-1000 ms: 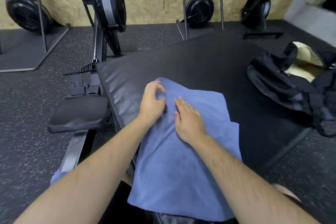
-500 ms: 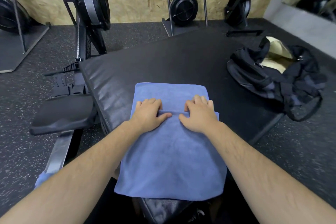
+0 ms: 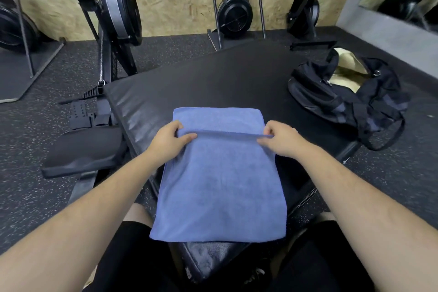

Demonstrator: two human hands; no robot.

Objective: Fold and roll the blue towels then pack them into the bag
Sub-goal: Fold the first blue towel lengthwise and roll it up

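The left hand (image 3: 169,143) and right hand (image 3: 280,138) each pinch an end of the fold across the towel (image 3: 220,185) lying between them on the counter (image 3: 213,78) (bag (image 3: 343,99) well beyond the right hand), so uneven pulls would likely skew it.

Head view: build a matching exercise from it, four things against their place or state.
Things:
1. blue towel
2. bag
3. left hand
4. right hand

Place or state:
A. open, pale lining showing, far right
B. pinches the right end of the raised fold
C. spread on the black pad, a fold ridge across it
D. pinches the left end of the raised fold

Pairs: 1-C, 2-A, 3-D, 4-B
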